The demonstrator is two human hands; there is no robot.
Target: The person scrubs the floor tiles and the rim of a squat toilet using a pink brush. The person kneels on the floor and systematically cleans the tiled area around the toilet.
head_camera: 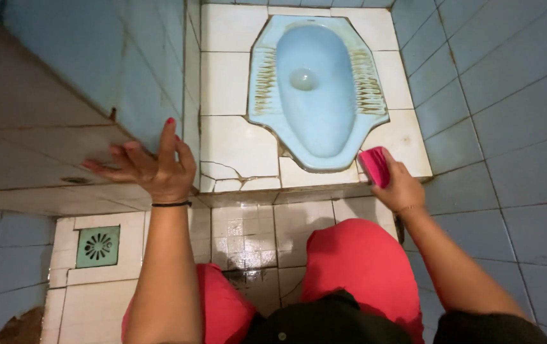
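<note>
View from above a raised tiled step bearing a pale blue squat pan (317,89). The right hand (400,186) is closed around a pink scrub brush (374,165), held at the pan's near right rim. The left hand (157,167), fingers spread and holding nothing, braces against the blue tiled wall (82,57). Likely hazards: the cracked white tiles (238,167) may be slick, so the braced palm could slide, or the brush could slip into the bowl.
</note>
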